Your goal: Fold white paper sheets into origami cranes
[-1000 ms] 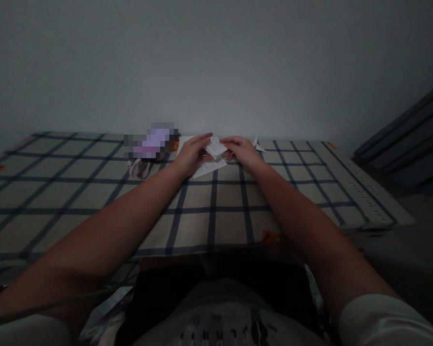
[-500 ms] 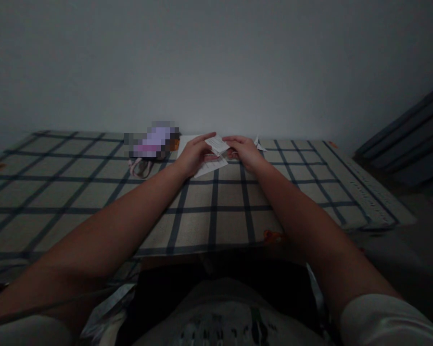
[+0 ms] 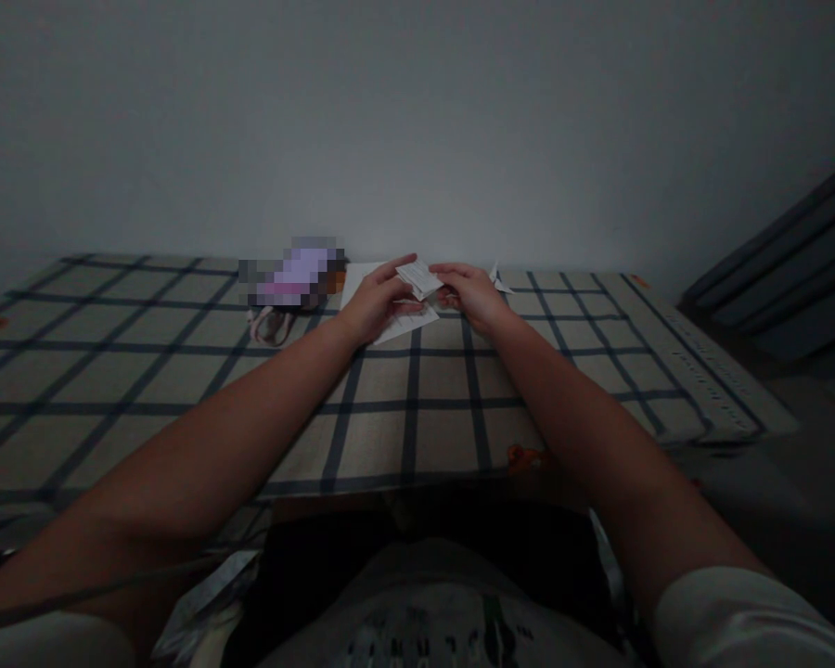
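Both my arms reach forward over a checked cloth (image 3: 417,417) in dim light. My left hand (image 3: 376,301) and my right hand (image 3: 469,292) pinch the two sides of a small folded white paper (image 3: 418,277), held just above the cloth near the wall. The fingers of both hands are closed on it. A flat white sheet with print (image 3: 404,320) lies on the cloth right under my hands.
A small folded white paper figure (image 3: 497,278) stands just right of my right hand. A blurred purple object (image 3: 292,276) and a pinkish loop (image 3: 271,325) lie to the left. A grey wall rises behind; dark folded bedding (image 3: 793,278) is at the far right.
The small paper has tipped from more upright to flatter between my fingers. My hands stay in nearly the same place.
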Motion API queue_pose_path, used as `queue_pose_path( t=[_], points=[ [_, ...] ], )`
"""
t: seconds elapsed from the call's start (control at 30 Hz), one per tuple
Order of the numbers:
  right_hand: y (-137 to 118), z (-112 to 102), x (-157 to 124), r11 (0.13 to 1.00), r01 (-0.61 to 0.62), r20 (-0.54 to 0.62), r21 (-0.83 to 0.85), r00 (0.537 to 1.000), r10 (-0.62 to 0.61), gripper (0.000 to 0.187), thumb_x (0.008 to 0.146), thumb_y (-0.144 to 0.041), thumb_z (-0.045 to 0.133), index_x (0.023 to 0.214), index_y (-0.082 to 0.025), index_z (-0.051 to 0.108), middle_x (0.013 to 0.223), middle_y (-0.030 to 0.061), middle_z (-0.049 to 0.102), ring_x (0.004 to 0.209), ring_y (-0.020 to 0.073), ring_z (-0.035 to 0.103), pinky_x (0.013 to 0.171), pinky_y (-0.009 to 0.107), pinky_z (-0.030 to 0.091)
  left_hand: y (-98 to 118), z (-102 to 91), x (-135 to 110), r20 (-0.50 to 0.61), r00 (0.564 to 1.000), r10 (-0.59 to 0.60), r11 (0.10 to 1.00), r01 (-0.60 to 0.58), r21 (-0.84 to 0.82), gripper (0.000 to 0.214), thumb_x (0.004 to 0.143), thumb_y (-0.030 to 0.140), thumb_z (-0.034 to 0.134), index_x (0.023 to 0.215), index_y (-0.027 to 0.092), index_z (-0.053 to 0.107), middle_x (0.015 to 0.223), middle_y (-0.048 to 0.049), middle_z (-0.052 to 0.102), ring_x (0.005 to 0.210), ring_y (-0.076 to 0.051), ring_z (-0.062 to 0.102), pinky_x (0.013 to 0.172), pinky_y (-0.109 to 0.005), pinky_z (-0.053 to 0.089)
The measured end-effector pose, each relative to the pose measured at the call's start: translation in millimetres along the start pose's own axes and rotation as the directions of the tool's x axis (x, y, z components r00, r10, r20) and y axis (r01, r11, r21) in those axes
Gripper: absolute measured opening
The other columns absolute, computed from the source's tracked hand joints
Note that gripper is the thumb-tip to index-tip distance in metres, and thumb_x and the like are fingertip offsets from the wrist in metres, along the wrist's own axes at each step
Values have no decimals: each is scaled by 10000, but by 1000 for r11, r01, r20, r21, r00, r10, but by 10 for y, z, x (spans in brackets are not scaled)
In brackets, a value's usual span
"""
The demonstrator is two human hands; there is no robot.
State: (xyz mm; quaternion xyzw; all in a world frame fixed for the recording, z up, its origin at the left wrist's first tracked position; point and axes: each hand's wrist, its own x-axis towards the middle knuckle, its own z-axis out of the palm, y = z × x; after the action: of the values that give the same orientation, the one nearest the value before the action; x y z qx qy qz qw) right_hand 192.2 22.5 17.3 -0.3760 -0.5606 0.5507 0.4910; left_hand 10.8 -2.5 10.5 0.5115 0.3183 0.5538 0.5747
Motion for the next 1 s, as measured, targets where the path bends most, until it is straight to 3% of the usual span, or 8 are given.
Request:
queue_pose_path(
  t=[0.27,0.5,0.6,0.77,0.87,1.0],
  points=[
    [13,16,-4,999,-1,0,-33,1000,1,171,854,-164,608,1003,-165,694,838,13,681,631,63,570,568,171,471,-25,-3,19,-26,1000,-12,1000,13,14,616,665,182,700,1276,179,623,1145,-96,678,891,-190,682,732,-332,610],
    [-5,37,-21,991,60,68,-119,996,-52,203,894,-345,624,1015,-198,697,925,15,673,682,76,572,582,183,477,-36,-4,48,-183,983,27,994,-8,106,415,701,276,755,1095,158,697,1078,-91,703,839,-170,667,650,-257,540],
    [-10,60,-31,983,80,108,-166,992,-62,262,883,-403,652,1055,-209,687,854,4,657,650,81,566,567,190,467,-70,-40,77,-180,983,43,996,-28,81,412,682,264,755,1076,158,697,998,-76,713,787,-161,665,631,-251,515],
    [19,75,-34,957,135,136,-258,985,-103,329,827,-286,724,1137,-190,668,700,-36,595,597,82,537,563,200,446,-79,-50,82,-197,980,16,997,-2,73,433,647,207,760,1070,153,686,904,-46,695,717,-150,660,629,-263,526],
    [57,42,-4,935,167,125,-312,983,-134,252,869,-268,659,1101,-175,691,715,-19,611,611,90,546,582,215,448,-62,-18,62,-164,987,3,999,4,46,508,623,168,769,1118,148,657,965,-62,700,728,-156,674,626,-267,532],
    [87,-14,35,857,271,165,-438,961,-220,290,873,-276,645,1144,-194,712,859,26,671,727,122,583,695,259,492,-54,13,46,-127,991,-32,999,35,21,616,588,124,774,1183,145,616,1012,-81,707,755,-170,692,653,-282,545]
  ],
)
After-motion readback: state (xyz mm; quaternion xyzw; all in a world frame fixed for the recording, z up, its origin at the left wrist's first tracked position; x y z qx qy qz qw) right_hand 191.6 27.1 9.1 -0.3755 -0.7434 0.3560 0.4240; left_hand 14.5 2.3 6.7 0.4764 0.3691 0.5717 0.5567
